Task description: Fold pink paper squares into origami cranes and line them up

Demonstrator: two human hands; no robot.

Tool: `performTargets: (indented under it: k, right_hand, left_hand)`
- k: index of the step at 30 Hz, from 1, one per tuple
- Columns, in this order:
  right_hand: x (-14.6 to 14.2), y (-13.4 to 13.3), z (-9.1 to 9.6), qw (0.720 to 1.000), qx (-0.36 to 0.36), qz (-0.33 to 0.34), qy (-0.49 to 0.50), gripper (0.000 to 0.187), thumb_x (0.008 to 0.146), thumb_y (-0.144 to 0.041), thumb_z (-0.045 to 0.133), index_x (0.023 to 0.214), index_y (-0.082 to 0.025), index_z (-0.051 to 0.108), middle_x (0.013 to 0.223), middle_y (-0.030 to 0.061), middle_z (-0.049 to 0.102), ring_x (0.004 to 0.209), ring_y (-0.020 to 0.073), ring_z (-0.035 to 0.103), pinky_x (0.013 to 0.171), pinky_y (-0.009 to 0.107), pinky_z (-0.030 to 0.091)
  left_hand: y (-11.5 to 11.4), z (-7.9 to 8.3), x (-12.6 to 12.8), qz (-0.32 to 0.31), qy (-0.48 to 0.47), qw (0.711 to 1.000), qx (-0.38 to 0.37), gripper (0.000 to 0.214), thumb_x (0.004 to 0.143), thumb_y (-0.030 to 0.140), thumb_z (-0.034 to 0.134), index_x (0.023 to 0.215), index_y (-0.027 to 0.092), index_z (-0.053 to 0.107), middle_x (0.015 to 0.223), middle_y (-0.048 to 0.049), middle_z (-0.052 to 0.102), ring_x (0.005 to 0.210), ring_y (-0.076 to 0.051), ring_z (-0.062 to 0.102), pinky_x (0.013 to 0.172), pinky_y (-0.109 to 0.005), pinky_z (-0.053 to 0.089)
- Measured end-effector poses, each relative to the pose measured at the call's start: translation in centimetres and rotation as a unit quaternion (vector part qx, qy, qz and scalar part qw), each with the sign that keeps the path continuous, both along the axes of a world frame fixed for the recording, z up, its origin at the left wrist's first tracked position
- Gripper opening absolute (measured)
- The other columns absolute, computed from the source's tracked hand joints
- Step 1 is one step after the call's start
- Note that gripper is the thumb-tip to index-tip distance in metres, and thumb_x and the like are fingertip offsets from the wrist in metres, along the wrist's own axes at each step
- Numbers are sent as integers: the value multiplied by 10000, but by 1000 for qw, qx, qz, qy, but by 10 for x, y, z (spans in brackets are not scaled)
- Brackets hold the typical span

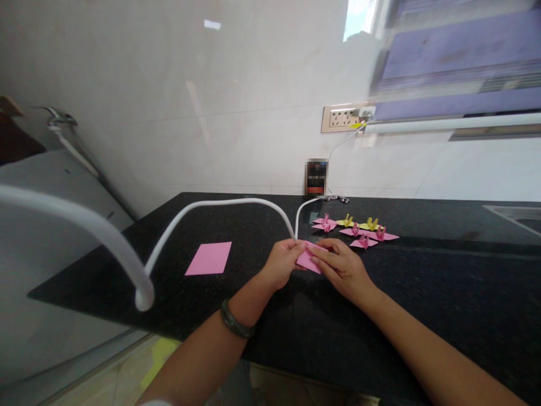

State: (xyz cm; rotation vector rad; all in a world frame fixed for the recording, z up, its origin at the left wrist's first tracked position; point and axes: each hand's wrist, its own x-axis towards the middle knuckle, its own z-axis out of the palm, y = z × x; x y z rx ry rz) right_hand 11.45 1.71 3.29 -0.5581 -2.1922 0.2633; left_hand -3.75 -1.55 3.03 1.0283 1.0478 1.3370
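Note:
Between my two hands is a small folded piece of pink origami paper (309, 261), just above the black countertop. My left hand (282, 263) pinches its left edge with the thumb on top. On the other side, my right hand (341, 266) has its thumb and fingers closed on the paper's right part. Fingers cover some of its folds. To the left, a flat square sheet of pink paper (208, 259) lies on the counter. Beyond my right hand sit several folded paper cranes, among them a pink crane (364, 242) and a yellow crane (372, 224).
A white cable (220, 202) arches across the left side, in front of the counter (253, 316). A phone-like device with a blurred screen (316, 177) leans on the wall below a socket panel (343, 118). A sink edge (513, 214) shows at far right.

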Motion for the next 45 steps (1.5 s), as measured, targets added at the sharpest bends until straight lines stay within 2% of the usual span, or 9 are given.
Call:
performTargets:
  k: [17,21,25,29,32,35,39,45]
  right_hand:
    - [3,1,2,998,-6,-1,-58,285,747,-271,478,1018,-271,566,943,60,530,817,161,504,697,301,436]
    - [3,0,3,996,1,-7,-88,301,755,-283,465,1044,-275,550,962,67,521,839,172,494,708,315,427]
    - [2,-2,4,996,-11,3,-94,282,757,-282,463,1018,-260,567,964,69,515,854,176,490,718,317,420]
    - [-1,-3,3,998,-59,17,-21,188,760,-263,453,838,-221,619,889,57,531,812,158,503,688,288,426]
    - [-5,-2,-1,990,-128,-45,42,155,726,-299,492,794,-184,572,797,48,535,708,142,512,582,251,428]
    - [-7,1,-8,972,-214,-86,49,242,678,-365,531,815,-166,527,657,11,528,564,116,488,488,223,396]
    - [-8,3,-12,951,-307,-37,0,255,706,-404,474,663,-158,530,500,-24,489,446,95,446,412,201,335]
    - [-8,2,-11,930,-367,-6,32,263,687,-396,499,574,-161,475,454,-38,464,409,82,415,389,191,304]
  left_hand:
    - [1,1,0,3,-77,997,-27,275,643,357,556,728,97,585,577,-10,528,476,-71,466,484,-216,377]
    - [1,-1,1,28,-55,998,-12,270,619,361,584,647,93,568,533,3,512,449,-56,435,463,-198,338]
    - [1,-3,1,49,-22,999,6,259,591,339,616,646,90,569,615,-28,565,525,-78,479,520,-210,362]
    - [2,-2,3,85,28,996,8,270,592,353,609,640,89,581,598,-29,565,522,-83,470,511,-208,362]
    - [0,1,4,104,60,993,16,255,590,337,611,655,91,595,561,-12,548,488,-68,441,478,-191,343]
    - [-1,4,5,98,70,992,28,235,596,330,605,651,102,599,546,-1,542,474,-62,432,465,-182,336]
    - [-2,4,6,92,78,992,38,240,595,337,603,661,107,604,557,-6,555,477,-68,441,469,-186,344]
    - [-2,3,6,102,93,989,60,225,614,325,588,667,107,603,575,-7,555,504,-72,452,487,-187,352]
